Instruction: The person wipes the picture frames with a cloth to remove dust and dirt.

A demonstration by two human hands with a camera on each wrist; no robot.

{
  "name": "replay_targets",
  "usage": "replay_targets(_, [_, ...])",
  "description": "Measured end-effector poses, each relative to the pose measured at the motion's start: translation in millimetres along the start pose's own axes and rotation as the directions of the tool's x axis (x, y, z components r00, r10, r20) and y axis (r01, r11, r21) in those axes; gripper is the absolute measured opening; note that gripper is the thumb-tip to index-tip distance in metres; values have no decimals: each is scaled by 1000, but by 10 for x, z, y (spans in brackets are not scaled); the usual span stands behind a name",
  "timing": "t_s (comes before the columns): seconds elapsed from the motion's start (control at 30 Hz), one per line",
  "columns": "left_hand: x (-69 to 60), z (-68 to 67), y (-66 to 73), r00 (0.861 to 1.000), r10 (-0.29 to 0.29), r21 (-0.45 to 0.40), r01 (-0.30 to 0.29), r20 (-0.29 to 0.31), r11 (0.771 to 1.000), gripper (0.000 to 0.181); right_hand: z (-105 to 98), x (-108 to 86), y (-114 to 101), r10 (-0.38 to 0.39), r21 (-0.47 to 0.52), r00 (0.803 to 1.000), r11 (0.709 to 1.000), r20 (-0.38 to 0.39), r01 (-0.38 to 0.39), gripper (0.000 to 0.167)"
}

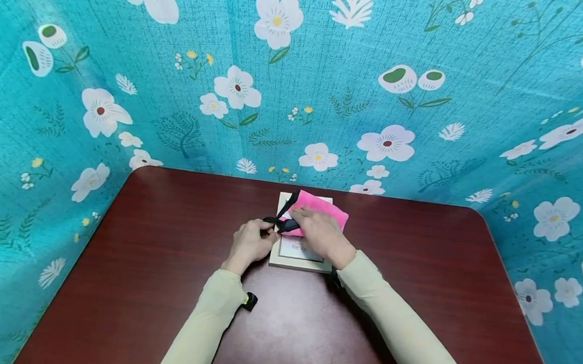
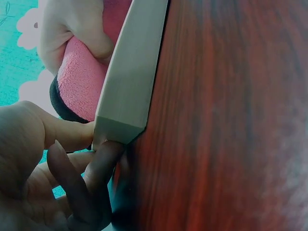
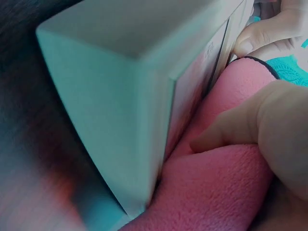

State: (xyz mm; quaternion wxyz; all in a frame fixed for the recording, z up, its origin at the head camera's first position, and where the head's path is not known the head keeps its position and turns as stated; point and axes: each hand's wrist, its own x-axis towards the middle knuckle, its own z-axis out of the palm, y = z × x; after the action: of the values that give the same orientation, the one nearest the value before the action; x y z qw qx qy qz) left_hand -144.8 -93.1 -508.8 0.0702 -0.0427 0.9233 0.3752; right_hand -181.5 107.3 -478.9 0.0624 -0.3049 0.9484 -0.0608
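Observation:
A cream picture frame (image 1: 300, 265) lies flat on the table, with a printed sheet inside its border. My left hand (image 1: 249, 243) pinches the frame's left edge; in the left wrist view the thumb is on top and fingers touch the side near a corner (image 2: 120, 127). My right hand (image 1: 320, 234) holds a pink fleecy cloth (image 1: 338, 214) with dark trim against the frame's face. In the right wrist view, the thumb presses into the folded cloth (image 3: 211, 183). The cloth covers the upper part of the printed sheet.
The dark red-brown wooden table (image 1: 166, 263) has rounded far corners. Behind and beside it hangs a teal floral curtain (image 1: 297, 93). A small black device (image 1: 249, 301) is strapped at the left wrist.

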Motion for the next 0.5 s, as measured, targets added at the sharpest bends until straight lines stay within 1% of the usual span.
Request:
replay_targets(0.13, [2,2,24,1000,-12,-2,12,-6,1000,16,-26,-22,-1,17,-34,1000,999,-11,-18,64])
replay_targets(0.37, [6,17,8,1000,-9,-22,9,-14,1000,16,-76,-69,18,39,-127,999,991,-6,-39,51])
replay_targets(0.5, [1,22,1,1000,-10,-39,9,-17,999,29,-99,-112,49,45,-149,999,988,-12,-46,47])
